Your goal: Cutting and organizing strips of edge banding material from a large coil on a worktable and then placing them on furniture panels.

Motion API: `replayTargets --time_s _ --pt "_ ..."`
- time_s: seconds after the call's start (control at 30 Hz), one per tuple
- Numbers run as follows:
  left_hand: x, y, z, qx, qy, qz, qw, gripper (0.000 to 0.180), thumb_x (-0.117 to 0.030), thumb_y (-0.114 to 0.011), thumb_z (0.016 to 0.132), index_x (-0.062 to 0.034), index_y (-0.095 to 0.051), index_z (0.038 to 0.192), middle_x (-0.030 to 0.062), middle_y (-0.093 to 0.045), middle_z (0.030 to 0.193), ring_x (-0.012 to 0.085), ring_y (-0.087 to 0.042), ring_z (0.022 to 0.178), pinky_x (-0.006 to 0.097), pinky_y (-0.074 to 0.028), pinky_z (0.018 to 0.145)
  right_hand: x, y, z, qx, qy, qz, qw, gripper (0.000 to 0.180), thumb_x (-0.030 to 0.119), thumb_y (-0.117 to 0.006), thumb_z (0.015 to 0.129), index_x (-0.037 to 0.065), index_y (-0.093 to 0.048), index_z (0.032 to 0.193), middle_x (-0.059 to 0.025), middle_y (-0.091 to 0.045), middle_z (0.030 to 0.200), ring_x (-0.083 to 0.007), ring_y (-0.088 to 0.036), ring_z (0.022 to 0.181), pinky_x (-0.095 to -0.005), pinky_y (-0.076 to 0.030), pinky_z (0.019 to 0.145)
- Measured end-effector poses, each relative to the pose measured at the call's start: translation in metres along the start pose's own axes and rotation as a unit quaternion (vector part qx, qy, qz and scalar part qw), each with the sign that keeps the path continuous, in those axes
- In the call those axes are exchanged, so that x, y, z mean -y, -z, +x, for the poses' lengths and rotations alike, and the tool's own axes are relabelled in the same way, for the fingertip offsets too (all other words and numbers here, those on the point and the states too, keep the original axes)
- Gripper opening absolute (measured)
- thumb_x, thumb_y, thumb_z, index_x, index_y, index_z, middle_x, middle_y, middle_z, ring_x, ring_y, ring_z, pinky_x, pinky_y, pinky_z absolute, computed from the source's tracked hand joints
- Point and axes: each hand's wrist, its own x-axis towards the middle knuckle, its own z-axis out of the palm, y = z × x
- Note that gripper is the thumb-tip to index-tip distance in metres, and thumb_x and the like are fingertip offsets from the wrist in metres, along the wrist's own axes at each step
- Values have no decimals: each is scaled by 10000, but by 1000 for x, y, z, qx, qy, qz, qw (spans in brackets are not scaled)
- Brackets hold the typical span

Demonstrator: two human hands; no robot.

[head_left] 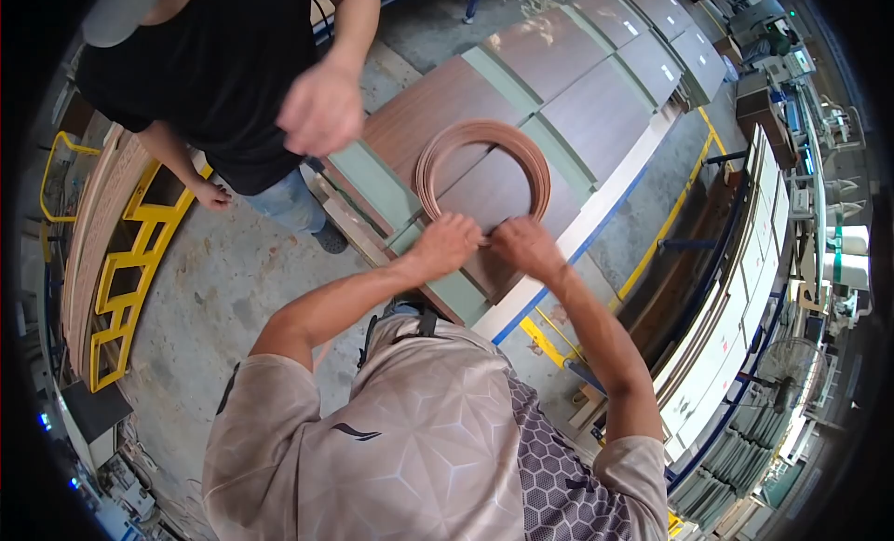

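Observation:
A coil of thin brown strip, like edge banding [537, 169], lies on brown wood-grain panels [582, 113]. At the coil's near side my left hand [447, 243] is closed, its fingertips pressed to the strip. Close beside it, my right hand [526, 246] is also closed at the strip and slightly smeared by motion. Between the two hands a short dark gap shows, and the exact bit of strip in the fingers is mostly hidden. Pale green strips [559, 155] run between the panels.
Across the panels at the left stands a person in a black shirt [219, 85], one blurred hand [326, 113] raised near the panels. A yellow metal frame [112, 299] stands at far left. Stacked white boards [717, 345] on a rack line the right, by a fan [792, 369].

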Motion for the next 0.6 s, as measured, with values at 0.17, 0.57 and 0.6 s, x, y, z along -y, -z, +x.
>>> replayTargets --time_s 0.17,0.57,0.6 --pt "41 29 -3 -21 -1 -5 1000 286 -324 -689 919 -71 -593 1011 104 -558 1013 291 -574 1022 421 -458 928 -61 35 -24 7 -3 -115 993 201 256 -682 941 113 -648 1079 -96 -643 1195 -281 -595 1250 -441 -425 1148" --pt "31 34 -7 -37 -15 -15 999 203 -275 -627 957 -83 -599 1014 101 -562 970 282 -563 962 402 -456 848 -54 32 -30 -27 29 -104 994 166 168 -653 922 117 -648 1080 -98 -641 1129 -287 -608 1197 -416 -437 1143" --pt "32 34 -5 -36 -15 -14 999 203 -275 -627 957 -83 -599 1014 101 -562 970 282 -563 962 402 -456 848 -63 36 -30 -42 43 -162 985 174 152 -654 906 108 -655 1074 -111 -644 1166 -296 -598 1234 -417 -420 1165"
